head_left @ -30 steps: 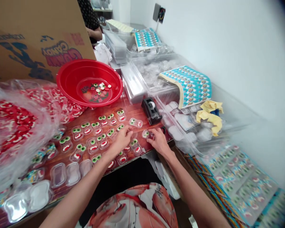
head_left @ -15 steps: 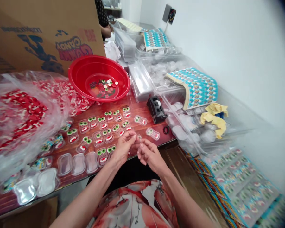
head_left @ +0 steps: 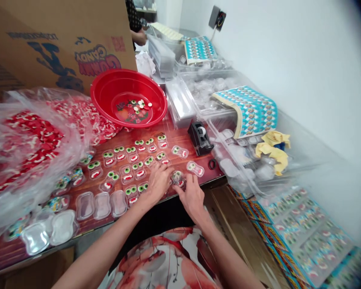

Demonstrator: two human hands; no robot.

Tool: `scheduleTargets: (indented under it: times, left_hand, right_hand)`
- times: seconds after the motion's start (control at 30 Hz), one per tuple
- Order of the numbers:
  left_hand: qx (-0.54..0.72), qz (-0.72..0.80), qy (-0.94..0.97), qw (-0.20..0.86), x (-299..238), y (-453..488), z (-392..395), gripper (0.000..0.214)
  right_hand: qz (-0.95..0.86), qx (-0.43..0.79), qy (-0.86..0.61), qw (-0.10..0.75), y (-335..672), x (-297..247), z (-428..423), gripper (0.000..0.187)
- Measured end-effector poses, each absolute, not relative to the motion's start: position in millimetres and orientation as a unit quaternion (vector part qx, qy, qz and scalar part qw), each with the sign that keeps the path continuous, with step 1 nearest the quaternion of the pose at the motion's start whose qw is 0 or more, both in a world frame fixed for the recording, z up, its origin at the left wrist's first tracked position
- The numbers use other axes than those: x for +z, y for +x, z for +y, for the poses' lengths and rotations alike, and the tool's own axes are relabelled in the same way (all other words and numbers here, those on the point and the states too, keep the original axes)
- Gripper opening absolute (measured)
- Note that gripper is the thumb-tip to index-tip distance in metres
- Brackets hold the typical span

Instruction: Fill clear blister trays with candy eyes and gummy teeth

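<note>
A small clear plastic candy tray (head_left: 178, 179) lies near the table's front edge, with green eyeball gummies visible in it. My left hand (head_left: 159, 181) holds its left side with bent fingers. On the other side, my right hand (head_left: 191, 197) grips the tray between thumb and fingers. Rows of similar filled trays (head_left: 140, 171), with green eyes and red-and-white teeth gummies, spread out to the left of my hands. Two more filled trays, including one at the right (head_left: 195, 168), lie apart from those rows. Three clear trays without candy (head_left: 102, 205) stand at the front left.
A red basin (head_left: 129, 76) holds a few gummies. Plastic bags of red-and-white gummies (head_left: 33, 140) fill the left, before a carton (head_left: 57, 40). A tape dispenser (head_left: 200, 138) and black ring (head_left: 212, 163) lie right, beside clear bins with sticker sheets (head_left: 252, 106). A person's arm (head_left: 139, 37) shows behind.
Both hands have lowered onto the tray at the table edge, and its green eyeball gummies now show. The view has shifted slightly, moving the table contents a little rightward.
</note>
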State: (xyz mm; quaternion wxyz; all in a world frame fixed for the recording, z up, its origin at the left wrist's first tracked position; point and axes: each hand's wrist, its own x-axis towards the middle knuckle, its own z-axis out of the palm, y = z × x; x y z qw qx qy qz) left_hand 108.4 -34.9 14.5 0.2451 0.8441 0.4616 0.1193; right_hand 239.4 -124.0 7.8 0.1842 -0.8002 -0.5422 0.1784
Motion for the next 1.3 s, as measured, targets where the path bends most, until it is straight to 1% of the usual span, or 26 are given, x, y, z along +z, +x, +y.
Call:
scheduleTargets:
  times: [0.03,0.1,0.23,0.4,0.53,0.63,0.73,0.87,1.0,1.13,1.23,1.3]
  left_hand:
    - [0.106,0.455,0.850,0.241,14,109,-34,0.035]
    - [0.096,0.447,0.857,0.237,14,109,-33,0.036]
    - [0.078,0.445,0.864,0.222,12,107,-31,0.034]
    - [0.053,0.456,0.858,0.230,15,110,-27,0.032]
    - [0.047,0.467,0.844,0.259,21,114,-24,0.029]
    - [0.028,0.471,0.844,0.256,24,116,-21,0.025]
    - [0.005,0.467,0.850,0.244,26,118,-18,0.025]
    - [-0.007,0.468,0.849,0.247,29,120,-16,0.026]
    - [-0.008,0.473,0.843,0.257,30,122,-17,0.025]
    - [0.024,0.479,0.837,0.264,25,123,-18,0.025]
    - [0.038,0.456,0.845,0.277,20,124,-19,0.024]
    - [0.041,0.451,0.851,0.264,18,127,-19,0.024]
  right_hand:
    - [-0.547,0.167,-0.805,0.158,236,7,-122,0.033]
    - [-0.555,0.159,-0.805,0.134,233,6,-119,0.035]
    - [-0.568,0.179,-0.792,0.137,234,6,-121,0.040]
    - [-0.575,0.185,-0.781,0.159,236,8,-123,0.039]
    - [-0.566,0.189,-0.794,0.116,231,11,-120,0.040]
    - [-0.564,0.189,-0.799,0.090,228,12,-119,0.042]
    - [-0.565,0.194,-0.795,0.100,229,12,-120,0.045]
    - [-0.570,0.197,-0.785,0.143,233,9,-124,0.042]
    - [-0.569,0.189,-0.788,0.140,235,7,-125,0.042]
    - [-0.575,0.182,-0.790,0.107,234,7,-123,0.041]
    - [-0.583,0.180,-0.790,0.057,235,9,-119,0.043]
    - [-0.597,0.173,-0.783,0.030,238,7,-118,0.045]
